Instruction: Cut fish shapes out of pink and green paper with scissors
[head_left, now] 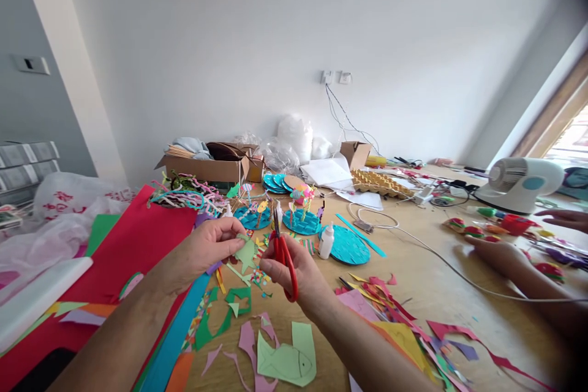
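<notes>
My left hand (219,244) pinches a light green paper cutout (247,253) between thumb and fingers. Beside it, my right hand (294,272) is closed round the red handles of a pair of scissors (285,257), with the blades pointing up and away from me. The blades stand apart from the green paper. On the table below lies a light green sheet (287,360) with a fish drawn on it. Near that sheet are pink paper scraps (248,343) and a dark green offcut (220,324) with shapes cut out.
Blue discs (350,245) and a white glue bottle (326,241) stand beyond my hands. Red card (124,245) fills the left. A white cable (441,257) crosses the right side, near another person's hand (498,255) and a white fan (519,180).
</notes>
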The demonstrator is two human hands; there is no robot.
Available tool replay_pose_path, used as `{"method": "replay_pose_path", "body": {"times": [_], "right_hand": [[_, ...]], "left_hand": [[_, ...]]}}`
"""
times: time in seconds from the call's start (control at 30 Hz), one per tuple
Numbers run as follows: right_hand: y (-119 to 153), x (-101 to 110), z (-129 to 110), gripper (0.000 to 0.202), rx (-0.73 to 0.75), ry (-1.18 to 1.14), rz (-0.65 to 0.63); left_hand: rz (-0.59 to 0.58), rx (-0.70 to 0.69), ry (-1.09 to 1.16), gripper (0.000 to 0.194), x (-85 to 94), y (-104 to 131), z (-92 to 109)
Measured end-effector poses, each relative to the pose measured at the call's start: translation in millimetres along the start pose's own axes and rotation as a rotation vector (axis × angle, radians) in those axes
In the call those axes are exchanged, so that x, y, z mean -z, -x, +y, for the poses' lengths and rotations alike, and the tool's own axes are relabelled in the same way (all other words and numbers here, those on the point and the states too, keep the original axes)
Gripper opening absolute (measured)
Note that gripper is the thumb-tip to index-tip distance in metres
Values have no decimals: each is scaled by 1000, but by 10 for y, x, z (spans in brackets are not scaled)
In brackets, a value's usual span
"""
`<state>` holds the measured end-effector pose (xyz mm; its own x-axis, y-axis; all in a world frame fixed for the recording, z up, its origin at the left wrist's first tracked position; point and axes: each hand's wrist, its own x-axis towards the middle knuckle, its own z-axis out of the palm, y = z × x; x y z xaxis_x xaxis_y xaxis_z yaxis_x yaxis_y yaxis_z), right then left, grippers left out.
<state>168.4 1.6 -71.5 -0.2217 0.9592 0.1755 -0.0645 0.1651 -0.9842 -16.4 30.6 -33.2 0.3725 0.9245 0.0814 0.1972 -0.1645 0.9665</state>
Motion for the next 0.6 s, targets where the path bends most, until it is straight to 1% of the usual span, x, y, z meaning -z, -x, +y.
{"method": "replay_pose_path", "body": {"times": [0.2, 0.37, 0.5, 0.6], "right_hand": [[-20, -49, 26, 33, -8, -36, -2], [-45, -65, 26, 22, -44, -53, 48], [-50, -57, 3, 20, -71, -64, 75], [-49, -53, -7, 20, -88, -62, 119]], "left_hand": [[-9, 30, -47, 21, -103, 8, 39], [15, 27, -77, 23, -84, -5, 23], [82, 20, -51, 21, -38, -10, 17], [160, -12, 35, 22, -25, 2, -8]]}}
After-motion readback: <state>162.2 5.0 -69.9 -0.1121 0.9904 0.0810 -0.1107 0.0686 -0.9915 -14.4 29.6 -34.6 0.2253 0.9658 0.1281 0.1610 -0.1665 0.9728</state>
